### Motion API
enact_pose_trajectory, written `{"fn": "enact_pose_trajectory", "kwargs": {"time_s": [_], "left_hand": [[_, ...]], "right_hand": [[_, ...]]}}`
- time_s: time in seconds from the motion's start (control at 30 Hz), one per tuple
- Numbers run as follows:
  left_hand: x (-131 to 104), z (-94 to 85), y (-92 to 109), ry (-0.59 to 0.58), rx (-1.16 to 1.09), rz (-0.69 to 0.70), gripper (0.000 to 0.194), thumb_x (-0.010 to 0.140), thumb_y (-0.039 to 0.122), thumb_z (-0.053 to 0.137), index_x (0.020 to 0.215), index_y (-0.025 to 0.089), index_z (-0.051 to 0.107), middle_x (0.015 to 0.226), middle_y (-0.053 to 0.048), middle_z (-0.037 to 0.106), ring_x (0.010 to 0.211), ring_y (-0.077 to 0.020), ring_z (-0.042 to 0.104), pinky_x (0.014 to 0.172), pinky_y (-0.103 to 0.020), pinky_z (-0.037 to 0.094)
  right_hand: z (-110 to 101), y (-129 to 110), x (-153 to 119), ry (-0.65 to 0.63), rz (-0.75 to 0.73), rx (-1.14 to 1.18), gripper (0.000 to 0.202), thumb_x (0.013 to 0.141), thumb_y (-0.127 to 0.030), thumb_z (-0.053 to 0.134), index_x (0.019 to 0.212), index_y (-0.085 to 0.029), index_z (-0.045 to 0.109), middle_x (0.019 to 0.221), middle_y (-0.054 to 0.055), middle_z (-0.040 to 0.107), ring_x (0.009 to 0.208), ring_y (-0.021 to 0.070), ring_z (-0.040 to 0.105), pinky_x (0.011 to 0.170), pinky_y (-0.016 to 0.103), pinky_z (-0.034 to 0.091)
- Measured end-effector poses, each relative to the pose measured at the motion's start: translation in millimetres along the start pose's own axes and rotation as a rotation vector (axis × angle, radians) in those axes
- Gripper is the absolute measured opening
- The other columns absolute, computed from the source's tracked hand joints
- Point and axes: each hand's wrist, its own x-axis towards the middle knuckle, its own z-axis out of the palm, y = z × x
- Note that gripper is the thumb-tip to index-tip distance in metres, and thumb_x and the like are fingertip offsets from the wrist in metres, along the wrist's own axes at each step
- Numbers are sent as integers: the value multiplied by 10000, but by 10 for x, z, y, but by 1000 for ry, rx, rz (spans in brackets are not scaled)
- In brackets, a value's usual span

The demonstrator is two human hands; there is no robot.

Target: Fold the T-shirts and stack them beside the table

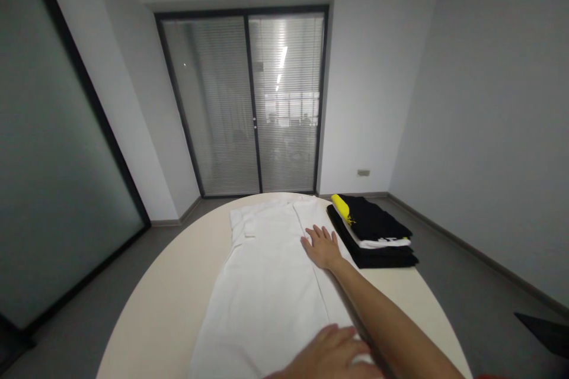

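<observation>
A white cloth garment [271, 284] lies spread lengthwise over the table, its far end near the back edge and its near end cut off by the frame. One side is folded over in a long strip along the right. My right hand [322, 247] rests flat on that strip toward the far end, fingers spread. Lower in the view, my left hand [331, 355] lies on the near part of the same strip, fingers stretched out and slightly blurred. Neither hand grips the cloth.
A stack of folded clothes [377, 222], black, white and yellow, sits on the right of the round pale table [164, 302], close to my right hand. Beyond the table are a glass door with blinds [287, 100] and white walls. A dark pointed object [546, 331] shows at the right edge.
</observation>
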Motion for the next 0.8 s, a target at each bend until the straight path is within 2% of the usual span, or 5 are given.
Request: {"fn": "enact_pose_trajectory", "kwargs": {"time_s": [0.17,0.37,0.5,0.7,0.8], "left_hand": [[-222,-793,-714,20,20,-610,420,916,326,584,1313,188,587,1464,-124,524,1367,-288,457,1160,-452,348],[-808,-1025,-1748,137,355,-1009,404,942,191,514,1340,178,578,1510,-135,462,1395,-269,414,1159,-431,311],[-1073,-984,-1983,156,331,-1080,362,936,184,537,1293,184,600,1340,-107,613,1223,-238,557,1055,-372,397],[-1085,-992,-2101,179,325,-1131,247,951,191,537,1171,211,649,1178,-63,683,1092,-210,608,928,-321,422],[-1102,-1047,-2130,179,324,-1157,172,959,217,543,1077,217,668,1099,-49,699,1041,-208,618,886,-315,419]], "right_hand": [[3,-190,84,44,59,-48,623,975,-592,330,1378,-168,544,1479,176,476,1395,392,341,1124,599,154],[43,-615,268,169,55,-132,515,977,-447,414,1316,-88,559,1411,239,517,1356,383,381,1125,587,124],[36,-1090,433,140,-97,-68,420,966,-430,453,1232,-148,612,1307,186,615,1245,314,500,1090,490,238],[152,-1823,633,7,-139,90,568,875,-591,543,1254,-169,572,1171,156,684,1106,320,612,960,455,389],[252,-2027,674,-17,-135,67,563,827,-498,625,1269,-160,545,1205,174,658,1112,333,615,909,429,428]]}}
